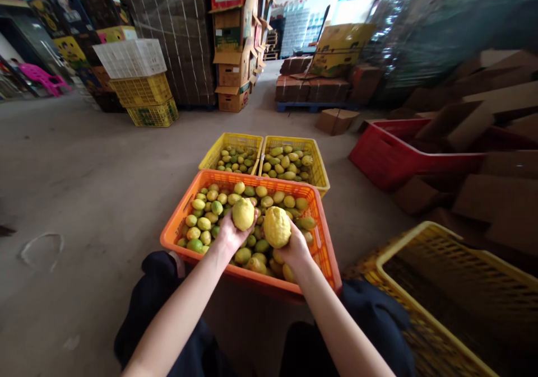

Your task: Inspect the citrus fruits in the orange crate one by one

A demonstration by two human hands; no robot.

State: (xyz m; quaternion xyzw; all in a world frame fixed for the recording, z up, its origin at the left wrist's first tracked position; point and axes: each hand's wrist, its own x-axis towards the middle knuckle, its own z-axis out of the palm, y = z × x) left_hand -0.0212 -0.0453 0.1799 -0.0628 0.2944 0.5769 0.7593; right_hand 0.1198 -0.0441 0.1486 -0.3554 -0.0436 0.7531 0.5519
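Over the orange crate [185, 198], my left hand [230, 236] holds a smooth yellow lemon [243, 214] with its fingers curled around it. Beside it, my right hand [296, 245] grips a larger, bumpy yellow lemon [277, 227] from its right side. A small gap separates the two fruits. Below them, the crate is filled with many lemons in yellow and green [205, 223]. Parts of both hands' fingers are hidden behind the fruit.
Behind the orange crate stand a left yellow crate [209, 152] and a right yellow crate [321, 167], both with lemons. A yellow basket [403, 248] is at my right. Farther right, a red crate [372, 156] holds cardboard. Stacked cartons [230, 74] stand behind.
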